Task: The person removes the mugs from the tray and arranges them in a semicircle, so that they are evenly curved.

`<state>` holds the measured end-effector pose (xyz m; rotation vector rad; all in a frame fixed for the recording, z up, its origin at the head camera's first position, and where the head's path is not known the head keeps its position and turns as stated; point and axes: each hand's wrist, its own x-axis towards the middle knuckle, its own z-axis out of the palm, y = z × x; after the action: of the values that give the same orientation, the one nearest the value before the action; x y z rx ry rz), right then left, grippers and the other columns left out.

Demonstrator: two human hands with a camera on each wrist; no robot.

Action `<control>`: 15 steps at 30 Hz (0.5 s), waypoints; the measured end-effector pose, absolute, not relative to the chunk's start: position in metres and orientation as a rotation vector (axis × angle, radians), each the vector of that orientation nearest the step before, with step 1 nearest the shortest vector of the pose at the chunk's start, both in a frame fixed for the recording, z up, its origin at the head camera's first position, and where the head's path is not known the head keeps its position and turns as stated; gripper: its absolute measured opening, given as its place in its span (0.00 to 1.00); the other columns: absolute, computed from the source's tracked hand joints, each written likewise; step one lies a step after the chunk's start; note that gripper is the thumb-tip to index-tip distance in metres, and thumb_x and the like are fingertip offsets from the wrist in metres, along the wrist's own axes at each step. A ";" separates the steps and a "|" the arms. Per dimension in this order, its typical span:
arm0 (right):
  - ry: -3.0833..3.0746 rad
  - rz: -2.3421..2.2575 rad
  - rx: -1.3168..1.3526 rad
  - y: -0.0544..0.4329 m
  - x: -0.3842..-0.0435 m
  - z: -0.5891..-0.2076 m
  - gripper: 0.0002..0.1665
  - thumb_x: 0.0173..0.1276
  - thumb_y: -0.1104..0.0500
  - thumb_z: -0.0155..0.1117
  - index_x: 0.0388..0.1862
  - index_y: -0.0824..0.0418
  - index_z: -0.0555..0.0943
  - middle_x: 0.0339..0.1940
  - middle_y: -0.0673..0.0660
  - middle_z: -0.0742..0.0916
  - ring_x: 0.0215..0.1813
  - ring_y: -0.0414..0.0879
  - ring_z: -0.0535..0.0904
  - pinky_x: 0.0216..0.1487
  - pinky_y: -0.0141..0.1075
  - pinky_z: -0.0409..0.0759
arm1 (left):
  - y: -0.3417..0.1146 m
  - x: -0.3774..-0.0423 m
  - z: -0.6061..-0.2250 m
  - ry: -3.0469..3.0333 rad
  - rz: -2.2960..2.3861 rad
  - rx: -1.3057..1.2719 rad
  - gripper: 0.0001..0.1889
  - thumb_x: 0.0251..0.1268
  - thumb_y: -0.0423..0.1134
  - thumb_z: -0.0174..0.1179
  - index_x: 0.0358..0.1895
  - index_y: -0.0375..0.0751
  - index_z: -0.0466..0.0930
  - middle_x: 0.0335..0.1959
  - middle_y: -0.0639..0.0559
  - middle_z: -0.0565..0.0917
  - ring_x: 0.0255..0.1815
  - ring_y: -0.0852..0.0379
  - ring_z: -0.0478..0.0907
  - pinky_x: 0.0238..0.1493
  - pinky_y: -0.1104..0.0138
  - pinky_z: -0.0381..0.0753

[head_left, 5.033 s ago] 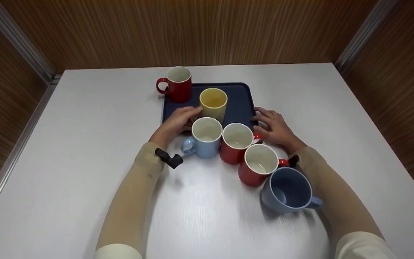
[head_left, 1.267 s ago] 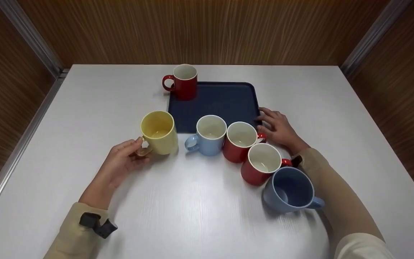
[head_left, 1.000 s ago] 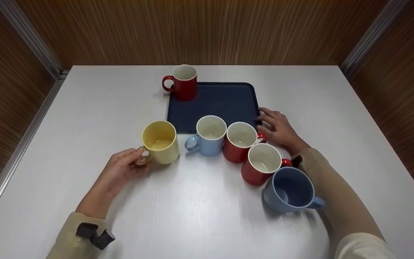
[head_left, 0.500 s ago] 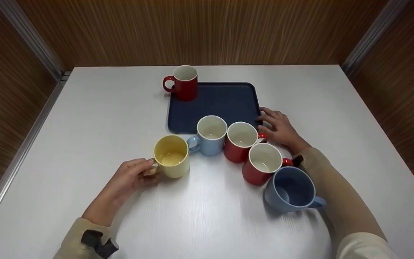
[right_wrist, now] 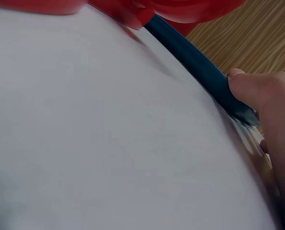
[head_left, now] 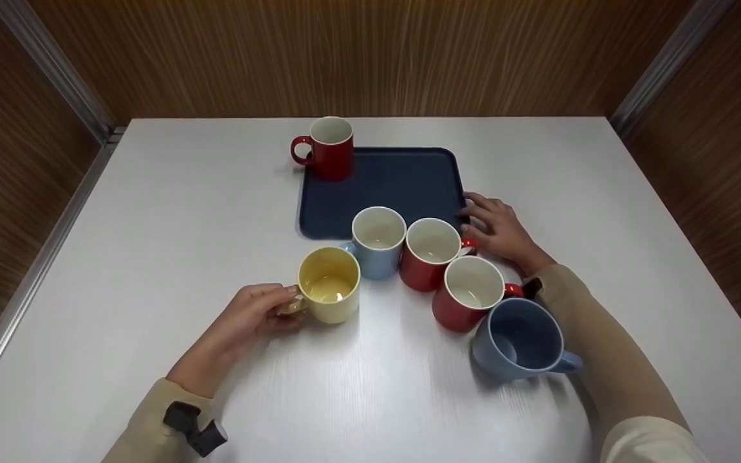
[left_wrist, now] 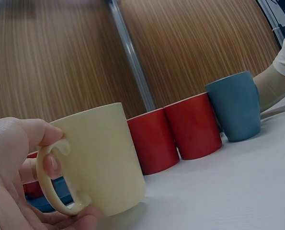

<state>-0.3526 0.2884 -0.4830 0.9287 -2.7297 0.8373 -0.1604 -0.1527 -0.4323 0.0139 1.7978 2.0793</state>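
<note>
My left hand (head_left: 258,315) pinches the handle of a pale yellow mug (left_wrist: 101,158), thumb on top and fingers through and under the loop. The mug is upright, at or just above the table; I cannot tell which. Right behind it stands a light blue mug (head_left: 377,254), its handle mostly covered by the yellow one. Two red mugs (head_left: 419,270) and a larger blue mug (head_left: 505,354) continue the slanting row. At the right edge of a dark blue tray (head_left: 402,180), my right hand (head_left: 499,228) rests with spread fingers; its thumb touches the tray rim in the right wrist view.
Another red mug (head_left: 334,157) stands on the tray's back left corner, handle outward. The row of mugs lies between the tray and my body, close beside my right forearm (head_left: 592,341). Wood-grained walls (head_left: 370,58) bound the white table (head_left: 171,193) behind and at the sides.
The yellow mug has left the tray, going left and toward me, then right to the end of the row, in my left hand. The right hand and other mugs stay put.
</note>
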 end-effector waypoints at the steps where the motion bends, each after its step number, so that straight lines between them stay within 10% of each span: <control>1: -2.733 0.837 0.926 0.289 -0.352 -0.483 0.21 0.66 0.46 0.57 0.54 0.52 0.78 0.70 0.53 0.66 0.65 0.56 0.61 0.62 0.57 0.52 | -0.151 -0.161 -0.433 1.805 2.073 0.027 0.18 0.62 0.42 0.59 0.18 0.38 0.67 0.27 0.47 0.74 0.37 0.50 0.80 0.47 0.54 0.78; 15: -2.749 0.828 0.908 0.290 -0.350 -0.482 0.21 0.66 0.45 0.56 0.55 0.51 0.77 0.70 0.52 0.65 0.66 0.54 0.60 0.63 0.57 0.51 | -0.141 -0.175 -0.445 1.759 2.026 0.090 0.16 0.62 0.44 0.59 0.20 0.41 0.72 0.27 0.49 0.79 0.35 0.51 0.81 0.41 0.59 0.80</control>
<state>-0.3500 0.2898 -0.4822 0.9077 -2.7490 0.8285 -0.1752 -0.1414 -0.4445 0.0899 1.7595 2.0262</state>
